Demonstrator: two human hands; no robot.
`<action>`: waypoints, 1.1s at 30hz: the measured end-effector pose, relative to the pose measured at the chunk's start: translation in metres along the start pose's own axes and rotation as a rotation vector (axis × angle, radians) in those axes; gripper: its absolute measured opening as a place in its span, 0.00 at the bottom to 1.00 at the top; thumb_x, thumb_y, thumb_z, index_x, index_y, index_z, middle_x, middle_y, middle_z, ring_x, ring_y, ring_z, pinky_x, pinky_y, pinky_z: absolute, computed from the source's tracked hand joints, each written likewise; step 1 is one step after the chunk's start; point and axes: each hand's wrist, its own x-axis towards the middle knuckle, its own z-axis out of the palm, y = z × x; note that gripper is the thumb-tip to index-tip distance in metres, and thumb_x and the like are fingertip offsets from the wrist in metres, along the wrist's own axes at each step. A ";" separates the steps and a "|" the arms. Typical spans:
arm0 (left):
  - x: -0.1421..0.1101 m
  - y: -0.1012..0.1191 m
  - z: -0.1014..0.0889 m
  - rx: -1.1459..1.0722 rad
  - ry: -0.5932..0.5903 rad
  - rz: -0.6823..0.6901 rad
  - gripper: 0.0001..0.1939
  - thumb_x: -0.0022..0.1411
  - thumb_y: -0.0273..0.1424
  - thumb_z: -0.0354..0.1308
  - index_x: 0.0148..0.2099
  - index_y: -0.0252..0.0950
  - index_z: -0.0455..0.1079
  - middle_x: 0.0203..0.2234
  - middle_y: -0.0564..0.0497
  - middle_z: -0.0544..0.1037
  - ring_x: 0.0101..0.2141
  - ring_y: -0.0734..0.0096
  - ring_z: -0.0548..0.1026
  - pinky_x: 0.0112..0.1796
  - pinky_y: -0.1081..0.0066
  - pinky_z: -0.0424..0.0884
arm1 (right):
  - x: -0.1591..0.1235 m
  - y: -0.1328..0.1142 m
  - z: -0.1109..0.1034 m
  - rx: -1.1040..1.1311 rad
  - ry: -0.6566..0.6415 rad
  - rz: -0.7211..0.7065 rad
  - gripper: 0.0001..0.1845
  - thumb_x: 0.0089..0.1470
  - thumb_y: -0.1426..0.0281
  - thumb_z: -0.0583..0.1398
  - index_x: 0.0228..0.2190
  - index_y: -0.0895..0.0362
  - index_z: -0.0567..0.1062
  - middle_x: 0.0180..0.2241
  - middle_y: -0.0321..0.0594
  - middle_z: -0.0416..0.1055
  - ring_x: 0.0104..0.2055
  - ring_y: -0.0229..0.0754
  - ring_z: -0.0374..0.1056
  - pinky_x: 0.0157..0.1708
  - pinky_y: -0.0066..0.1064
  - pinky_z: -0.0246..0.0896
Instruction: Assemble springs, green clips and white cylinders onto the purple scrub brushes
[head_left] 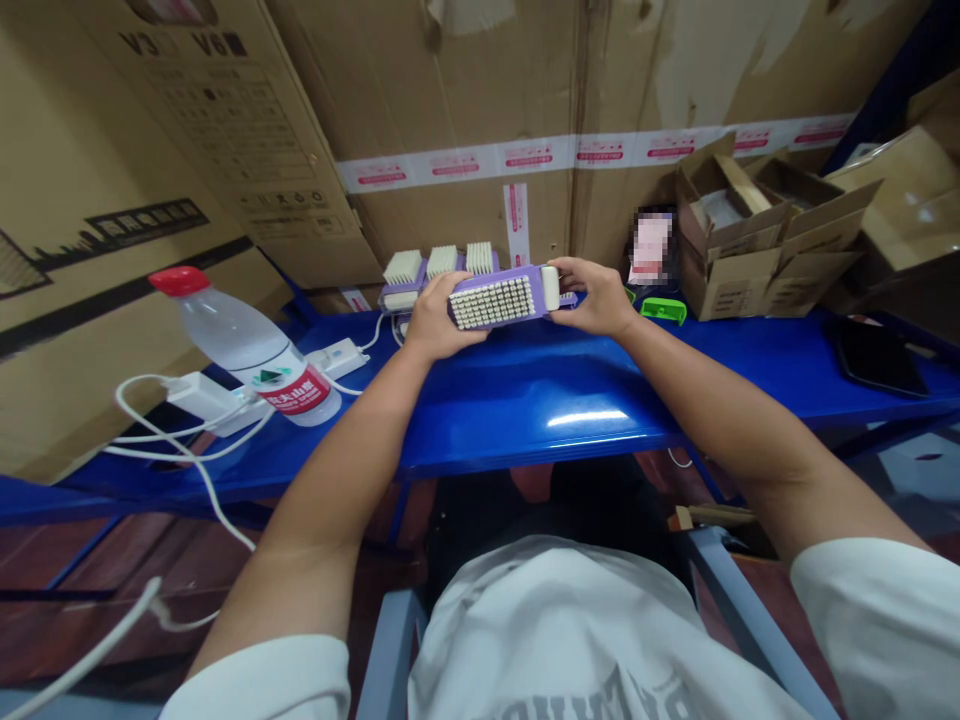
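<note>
A purple scrubbing brush [495,297] with rows of cream-white bristles facing up is held level above the blue shelf. My left hand [442,322] is shut around its near left end. My right hand [592,296] grips the other end, where a cream-coloured block [551,288] sits, with fingers over the top. Just behind the held brush stand more purple brushes [441,275] with bristles showing, partly hidden by it and by my left hand.
A blue metal shelf [525,420] runs across the view, with a water bottle [247,345] lying on it, white chargers and cables at left, a green plastic piece [664,310] and a dark tablet [877,355] at right. Open cardboard boxes [750,240] stand at back right against large cartons.
</note>
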 end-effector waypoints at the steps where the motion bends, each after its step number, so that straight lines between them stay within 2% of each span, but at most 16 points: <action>1: 0.000 0.001 0.000 -0.002 0.002 -0.005 0.41 0.47 0.35 0.78 0.63 0.42 0.70 0.59 0.43 0.82 0.58 0.43 0.80 0.64 0.45 0.77 | 0.000 -0.001 0.000 0.004 -0.001 0.006 0.39 0.46 0.55 0.76 0.57 0.55 0.81 0.49 0.45 0.84 0.44 0.50 0.82 0.49 0.44 0.81; 8: 0.001 0.001 0.000 -0.016 0.004 -0.005 0.40 0.47 0.35 0.78 0.62 0.43 0.70 0.58 0.43 0.82 0.58 0.42 0.81 0.63 0.43 0.77 | 0.001 -0.008 0.000 0.026 -0.019 0.099 0.40 0.44 0.56 0.77 0.58 0.53 0.82 0.51 0.46 0.84 0.48 0.54 0.81 0.52 0.46 0.80; 13: 0.001 -0.001 0.000 -0.019 -0.009 0.006 0.41 0.47 0.34 0.78 0.62 0.43 0.69 0.59 0.42 0.81 0.59 0.42 0.80 0.64 0.43 0.77 | 0.001 -0.001 0.005 0.056 -0.046 0.109 0.42 0.45 0.56 0.77 0.60 0.53 0.79 0.54 0.48 0.82 0.47 0.53 0.81 0.49 0.46 0.81; 19: 0.001 -0.007 0.000 0.002 -0.028 0.018 0.43 0.47 0.32 0.78 0.64 0.43 0.67 0.61 0.42 0.79 0.61 0.40 0.78 0.65 0.42 0.75 | 0.000 0.011 0.006 0.268 -0.071 0.233 0.49 0.43 0.48 0.79 0.63 0.51 0.77 0.55 0.48 0.81 0.46 0.51 0.81 0.44 0.43 0.83; 23: 0.002 -0.009 0.000 0.003 -0.043 0.067 0.45 0.46 0.31 0.79 0.65 0.42 0.67 0.62 0.40 0.79 0.62 0.38 0.77 0.66 0.40 0.74 | 0.003 0.013 0.006 0.479 0.012 0.375 0.42 0.43 0.42 0.78 0.52 0.52 0.83 0.44 0.44 0.86 0.42 0.49 0.83 0.43 0.44 0.84; 27: 0.002 -0.008 0.000 0.017 -0.059 0.061 0.45 0.45 0.32 0.79 0.65 0.43 0.66 0.62 0.41 0.78 0.63 0.37 0.77 0.67 0.38 0.73 | 0.005 0.008 0.005 0.558 0.065 0.480 0.38 0.36 0.41 0.81 0.41 0.54 0.86 0.38 0.42 0.87 0.40 0.48 0.83 0.43 0.44 0.85; 33: 0.002 -0.009 -0.001 0.014 -0.073 0.076 0.45 0.45 0.32 0.78 0.65 0.43 0.66 0.63 0.40 0.78 0.64 0.36 0.76 0.68 0.37 0.72 | 0.005 0.002 0.002 0.590 0.077 0.509 0.35 0.34 0.45 0.83 0.39 0.55 0.89 0.35 0.41 0.87 0.36 0.45 0.82 0.41 0.41 0.85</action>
